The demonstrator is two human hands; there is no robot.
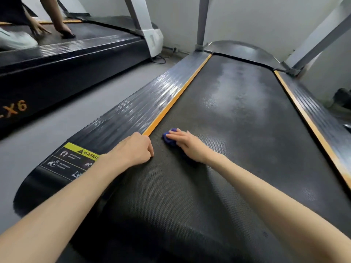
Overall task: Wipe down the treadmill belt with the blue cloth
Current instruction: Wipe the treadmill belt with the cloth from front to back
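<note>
Left hand (133,149) rested on the treadmill belt (237,130), fingers curled under and holding nothing, knuckles touching the near end of the orange strip (176,99). Warning label (76,160) lay just left of that strip. A little farther up and just right of the strip, my right hand (187,145) lay flat, fingers straight, pressing the bunched blue cloth (169,139) onto the belt. Farther along the strip, the belt showed pale patches. Well left of the strip stood 1 more treadmill (76,54), with another person's hands (64,29) on it.
</note>
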